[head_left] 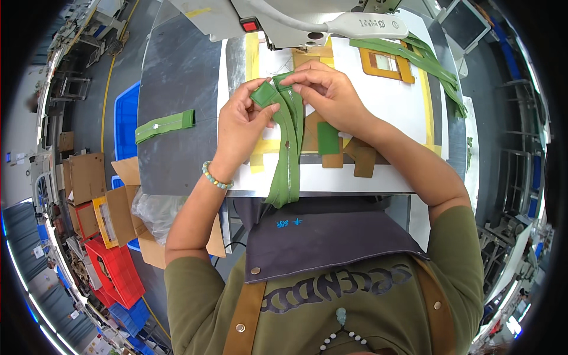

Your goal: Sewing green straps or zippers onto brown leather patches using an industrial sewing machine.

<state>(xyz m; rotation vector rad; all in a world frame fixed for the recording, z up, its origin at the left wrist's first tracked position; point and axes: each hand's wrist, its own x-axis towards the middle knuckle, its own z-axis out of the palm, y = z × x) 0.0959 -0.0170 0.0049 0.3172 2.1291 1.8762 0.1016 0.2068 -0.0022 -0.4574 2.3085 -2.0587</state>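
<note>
Two ends of green zipper tape (288, 160) are raised over the work surface, and the tape hangs down past the table's front edge. My left hand (241, 121) pinches one end, which carries a square green patch (264, 94). At the other end, my right hand (331, 94) has thumb and forefinger closed on the tape beside a second green patch (283, 81). Whether both ends belong to one strip I cannot tell. Below my right hand lies a green rectangular piece (328, 138) on brown templates (364, 157).
A white sewing machine head (284, 23) stands just beyond my hands. Another green zipper (165, 126) lies on the dark tabletop at left. More green strips (429, 62) and an orange-brown frame (386, 65) are at the far right. Cardboard boxes (87, 177) and blue bins (126, 124) stand left.
</note>
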